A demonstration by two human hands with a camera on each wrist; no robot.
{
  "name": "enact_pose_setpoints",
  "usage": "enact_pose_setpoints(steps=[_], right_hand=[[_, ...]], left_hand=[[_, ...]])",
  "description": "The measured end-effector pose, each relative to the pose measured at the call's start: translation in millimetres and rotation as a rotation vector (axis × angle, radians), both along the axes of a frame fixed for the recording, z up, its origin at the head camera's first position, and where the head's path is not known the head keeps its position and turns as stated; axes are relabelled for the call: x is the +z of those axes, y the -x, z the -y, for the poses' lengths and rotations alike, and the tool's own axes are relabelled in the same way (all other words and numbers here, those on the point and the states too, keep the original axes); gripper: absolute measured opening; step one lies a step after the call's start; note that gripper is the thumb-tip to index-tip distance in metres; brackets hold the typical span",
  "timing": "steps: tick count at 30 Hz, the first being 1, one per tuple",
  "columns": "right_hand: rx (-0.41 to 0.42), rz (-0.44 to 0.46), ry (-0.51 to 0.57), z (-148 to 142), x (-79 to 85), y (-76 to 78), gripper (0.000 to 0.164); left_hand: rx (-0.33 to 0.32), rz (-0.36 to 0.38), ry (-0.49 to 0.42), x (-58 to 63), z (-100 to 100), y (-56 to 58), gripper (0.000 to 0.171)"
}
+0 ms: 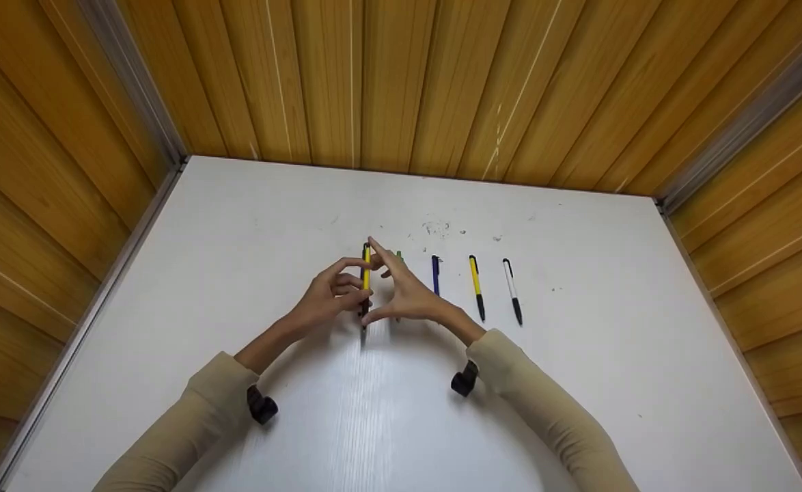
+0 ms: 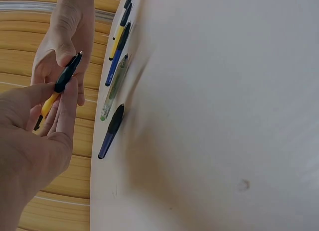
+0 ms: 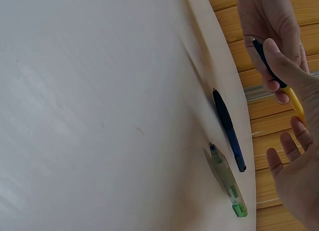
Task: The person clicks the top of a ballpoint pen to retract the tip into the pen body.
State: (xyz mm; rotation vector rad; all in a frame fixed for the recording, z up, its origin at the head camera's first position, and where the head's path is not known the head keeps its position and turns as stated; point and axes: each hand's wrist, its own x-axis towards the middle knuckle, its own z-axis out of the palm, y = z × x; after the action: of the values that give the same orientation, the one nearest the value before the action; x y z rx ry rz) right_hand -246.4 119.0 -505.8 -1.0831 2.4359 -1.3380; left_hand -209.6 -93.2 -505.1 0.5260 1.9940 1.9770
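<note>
My left hand [image 1: 333, 292] pinches a yellow pen with a black grip [image 2: 50, 104] between thumb and fingers, above the table. The pen's bare tip shows in both wrist views. Around its other side, my right hand [image 1: 408, 290] spreads its thumb and index finger, the thumb by the black grip and the index finger near the far end in the head view. Below the hands, a dark blue pen [image 2: 110, 134] lies on the table beside a clear pen with a green end [image 3: 232, 188]. In the head view the hands partly hide these two.
To the right lie a second blue pen [image 1: 435, 272], another yellow pen [image 1: 475, 283] and a white pen with a black grip [image 1: 511, 283], roughly parallel. The white table [image 1: 619, 383] carries dark specks near its back. Wood-patterned walls [image 1: 387, 82] enclose it.
</note>
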Motion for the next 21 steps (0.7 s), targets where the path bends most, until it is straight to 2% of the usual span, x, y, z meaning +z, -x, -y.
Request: enact_pose_setpoints(steps=[7, 15, 21], right_hand=[[-0.012, 0.02, -0.012, 1.0, 0.1, 0.2, 0.142], [-0.002, 0.044, 0.015, 1.5, -2.5, 0.3, 0.141], [0.004, 0.021, 0.021, -2.0, -4.7, -0.5, 0.137]], left_hand=[[-0.001, 0.011, 0.007, -0.4, 0.8, 1.2, 0.048], [0.01, -0.016, 0.002, -3.1, 0.6, 0.1, 0.048], [0.007, 0.016, -0.004, -5.6, -1.7, -0.5, 0.049]])
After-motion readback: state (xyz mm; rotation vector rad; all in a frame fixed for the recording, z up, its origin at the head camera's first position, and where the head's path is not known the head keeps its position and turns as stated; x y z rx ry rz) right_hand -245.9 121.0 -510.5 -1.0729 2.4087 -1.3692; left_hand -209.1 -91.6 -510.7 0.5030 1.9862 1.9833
